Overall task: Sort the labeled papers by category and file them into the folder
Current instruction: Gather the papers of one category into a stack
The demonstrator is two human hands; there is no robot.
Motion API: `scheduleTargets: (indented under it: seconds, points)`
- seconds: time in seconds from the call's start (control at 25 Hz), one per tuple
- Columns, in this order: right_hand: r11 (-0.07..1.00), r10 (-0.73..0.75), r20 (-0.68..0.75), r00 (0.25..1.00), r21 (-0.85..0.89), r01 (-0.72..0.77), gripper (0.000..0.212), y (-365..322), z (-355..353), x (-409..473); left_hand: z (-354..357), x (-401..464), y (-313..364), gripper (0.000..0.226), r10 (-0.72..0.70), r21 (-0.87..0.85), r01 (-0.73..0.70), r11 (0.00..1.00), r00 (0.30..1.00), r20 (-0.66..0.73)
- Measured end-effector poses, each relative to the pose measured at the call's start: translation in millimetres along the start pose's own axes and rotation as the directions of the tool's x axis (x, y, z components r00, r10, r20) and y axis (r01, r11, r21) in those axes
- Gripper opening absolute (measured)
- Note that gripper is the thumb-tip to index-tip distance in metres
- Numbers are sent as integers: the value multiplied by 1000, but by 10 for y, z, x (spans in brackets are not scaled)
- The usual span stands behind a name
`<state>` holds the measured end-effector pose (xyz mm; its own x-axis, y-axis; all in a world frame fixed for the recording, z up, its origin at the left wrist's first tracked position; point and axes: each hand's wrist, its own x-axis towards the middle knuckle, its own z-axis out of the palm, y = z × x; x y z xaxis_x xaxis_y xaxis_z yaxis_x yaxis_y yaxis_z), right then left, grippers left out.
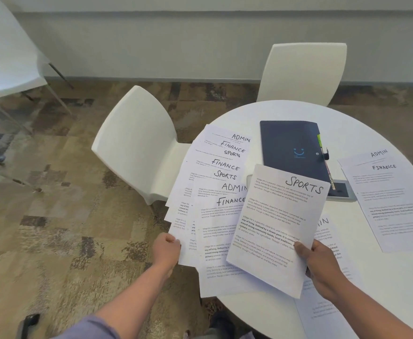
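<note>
My left hand [166, 250] grips the lower left edge of a fanned stack of papers [215, 189] headed ADMIN, FINANCE and SPORTS, held over the table's left edge. My right hand [319, 265] holds a thin bundle with a SPORTS sheet [278, 226] on top, thumb on its right edge. A dark blue folder [291, 148] with a smiley face lies shut on the round white table [381, 128], beyond the SPORTS sheet. Sheets headed ADMIN and FINANCE [386, 199] lie flat at the table's right. Another ADMIN sheet [327, 231] lies partly hidden under the held bundle.
A tablet or phone [342, 192] lies under the folder's near corner. White chairs stand left of the table [137, 145], behind it [305, 72] and at far left [7, 57]. Patterned carpet covers the floor.
</note>
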<state>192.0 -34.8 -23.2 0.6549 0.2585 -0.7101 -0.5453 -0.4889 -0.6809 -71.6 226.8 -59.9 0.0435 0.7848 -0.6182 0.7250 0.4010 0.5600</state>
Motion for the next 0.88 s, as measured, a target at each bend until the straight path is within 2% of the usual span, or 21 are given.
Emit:
scheduleTargets:
  seconds: [0.08,0.16,0.2,0.32,0.52,0.6,0.72,0.88]
  points:
    - [1000,-4,0,1000,10,4,18,9,-23,-21,-11,2,18,20,34,-25,-36,999,997,-73]
    - [1000,-8,3,1000,10,8,18,21,-49,-35,-33,14,59,28,23,-111,-32,993,997,-76]
    - [1000,-9,5,1000,7,9,18,29,-68,-41,-45,15,90,27,13,-143,-21,990,998,-57]
    - [1000,-8,6,1000,4,8,17,46,-119,-45,-77,12,130,5,64,-80,-62,995,998,17]
    - [999,-22,18,1000,-25,23,16,34,-180,-13,-104,-130,268,12,254,4,-254,967,966,-40]
    - [999,-37,22,999,-39,38,15,21,-223,0,-120,-306,383,14,338,56,-334,941,935,-109]
    - [995,-71,9,997,-65,71,14,-9,-329,10,-159,-621,554,12,462,53,-466,883,845,-269]
    - [991,-110,17,994,-74,110,16,-100,-534,19,-257,-899,833,11,459,-26,-529,848,759,-461]
